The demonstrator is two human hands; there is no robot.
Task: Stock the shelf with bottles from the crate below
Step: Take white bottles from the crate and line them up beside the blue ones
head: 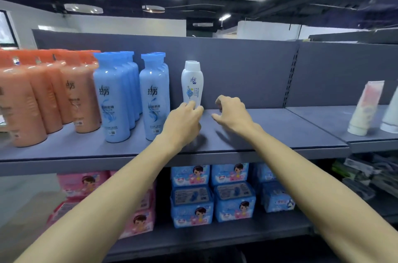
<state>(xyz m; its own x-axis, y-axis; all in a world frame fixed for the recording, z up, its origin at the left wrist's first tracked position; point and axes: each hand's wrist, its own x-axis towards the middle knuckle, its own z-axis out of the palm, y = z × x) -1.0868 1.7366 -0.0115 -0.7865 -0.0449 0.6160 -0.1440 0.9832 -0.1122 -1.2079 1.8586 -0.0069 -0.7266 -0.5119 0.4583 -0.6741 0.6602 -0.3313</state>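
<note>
A small white bottle [192, 83] with a blue flower label stands upright on the grey top shelf [269, 131], with another white cap just visible behind it. My left hand [184, 123] reaches over the shelf and its fingers hold the bottle's base. My right hand [233, 113] hovers a little to the right of the bottle, fingers loosely curled, holding nothing. The crate is out of view.
Rows of blue bottles [154, 99] and orange bottles [84, 99] fill the shelf's left part. White tubes [364, 109] stand on the neighbouring shelf at right. Blue packs [212, 196] and pink packs [137, 219] sit on the lower shelf.
</note>
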